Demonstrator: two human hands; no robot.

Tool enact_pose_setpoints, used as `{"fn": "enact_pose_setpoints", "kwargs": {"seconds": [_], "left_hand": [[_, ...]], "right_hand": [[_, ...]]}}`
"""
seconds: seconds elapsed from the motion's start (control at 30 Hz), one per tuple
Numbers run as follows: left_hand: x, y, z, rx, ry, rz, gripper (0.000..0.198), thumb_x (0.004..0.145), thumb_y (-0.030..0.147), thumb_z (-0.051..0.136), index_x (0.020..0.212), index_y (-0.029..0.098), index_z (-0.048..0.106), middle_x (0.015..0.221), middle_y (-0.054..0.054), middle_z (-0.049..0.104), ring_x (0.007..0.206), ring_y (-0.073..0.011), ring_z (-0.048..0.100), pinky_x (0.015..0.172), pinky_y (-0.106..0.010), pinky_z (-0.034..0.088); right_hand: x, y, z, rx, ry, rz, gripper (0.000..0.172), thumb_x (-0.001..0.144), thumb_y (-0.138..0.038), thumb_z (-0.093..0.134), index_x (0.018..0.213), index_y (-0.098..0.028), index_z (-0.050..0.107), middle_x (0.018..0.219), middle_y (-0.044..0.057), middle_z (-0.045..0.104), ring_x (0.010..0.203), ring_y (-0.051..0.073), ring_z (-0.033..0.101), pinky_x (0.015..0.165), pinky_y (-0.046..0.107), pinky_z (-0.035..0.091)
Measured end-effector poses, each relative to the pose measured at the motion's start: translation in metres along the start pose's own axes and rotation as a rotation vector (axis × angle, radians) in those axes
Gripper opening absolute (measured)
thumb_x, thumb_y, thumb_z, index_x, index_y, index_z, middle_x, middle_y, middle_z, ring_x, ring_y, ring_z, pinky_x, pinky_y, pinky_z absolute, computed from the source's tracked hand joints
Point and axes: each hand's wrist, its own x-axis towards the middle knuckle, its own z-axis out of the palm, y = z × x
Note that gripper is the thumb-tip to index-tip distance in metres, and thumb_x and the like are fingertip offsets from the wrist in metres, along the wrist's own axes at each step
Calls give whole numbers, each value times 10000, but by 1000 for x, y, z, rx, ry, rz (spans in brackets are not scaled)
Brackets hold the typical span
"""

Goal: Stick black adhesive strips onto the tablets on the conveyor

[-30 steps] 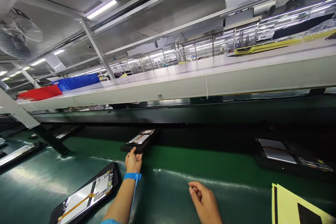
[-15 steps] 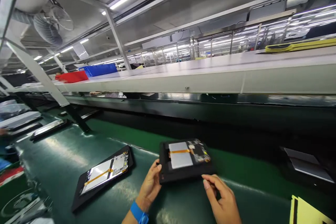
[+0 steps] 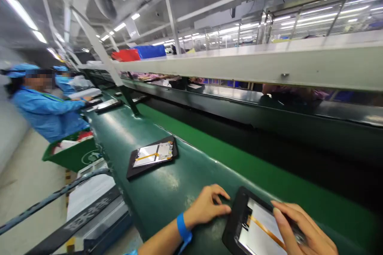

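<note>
- Currently, the left hand is bent over the green bench, its fingers curved and its thumb set apart from the forefinger, with nothing seen in its grasp; the fingertips are just beside the near tablet's black tray, and whether they touch it is hard to tell.
- The right hand is over the other side of the tablet, thumb and forefinger close together; I cannot tell whether they have hold of anything.
- That tablet, its inside showing, sits in the tray between the two hands, at the bottom of the view and partly cut off. An orange ribbon runs slantwise across its silver panel.
- A blue strap is around the left wrist.
- Farther left on the bench, a second tablet lies on a black tray, well apart from both hands.
- Beyond the bench runs a green belt, with a white shelf above.
- At far left stands a person in blue, behind a green bin.
</note>
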Motion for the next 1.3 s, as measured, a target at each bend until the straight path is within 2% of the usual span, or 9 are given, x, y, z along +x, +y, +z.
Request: {"fn": "enact_pose_setpoints", "kwargs": {"seconds": [0.1,0.2,0.47,0.6,0.73,0.9,1.03,1.17,1.3], "left_hand": [[6,12,-15,197,106,99,354,729,412,769,989,179,709,1020,-67,672,774,-153,593,639,-253,442],[12,19,-11,340,77,162,227,820,346,641,972,185,688,1070,-72,664,811,-167,594,659,-274,446],[11,34,35,612,-28,248,105,815,195,587,870,230,669,970,4,648,746,-152,570,729,-308,431],[7,29,49,659,-19,272,92,833,194,585,884,218,658,1000,-9,620,800,-163,597,735,-305,456],[4,21,57,706,2,324,72,848,198,598,896,209,651,1035,-30,605,945,-202,611,775,-319,486],[3,16,65,767,38,367,58,841,179,614,885,201,644,1015,-44,605,977,-221,601,737,-312,503],[6,15,63,791,54,397,82,833,142,591,864,191,649,989,-51,615,946,-219,605,724,-311,510],[4,13,49,780,-9,461,177,872,99,528,892,201,671,988,-32,646,934,-190,621,807,-321,528],[-6,12,35,856,-111,618,281,928,146,501,1107,240,696,1154,-65,639,1011,-226,599,818,-355,551]], "right_hand": [[7,-1,-4,22,-47,-16,129,974,-272,606,948,-228,724,854,41,759,703,164,732,599,223,566],[8,1,-2,13,-89,21,116,979,-219,595,995,-207,710,838,41,734,666,147,692,598,235,553],[-15,16,5,-117,-366,40,131,1002,-212,565,1044,-193,688,892,55,719,737,156,664,695,278,536],[-36,16,4,-250,-498,-65,184,1010,-204,537,1102,-175,694,964,77,704,840,180,644,747,300,508],[-52,14,3,-437,-548,-167,255,1022,-259,517,1185,-189,700,999,80,682,823,182,598,706,314,446],[-57,15,7,-484,-544,-208,243,1016,-248,526,1156,-179,712,1013,83,681,861,192,573,733,328,403],[-58,14,7,-490,-528,-226,231,1016,-248,526,1141,-182,709,1007,78,694,870,195,571,770,343,394],[-59,13,7,-505,-545,-240,228,1020,-259,528,1148,-187,703,1012,76,708,892,198,575,794,347,391],[-59,12,8,-510,-556,-239,222,1014,-257,545,1157,-186,699,1029,77,715,909,209,577,815,355,394]]}}
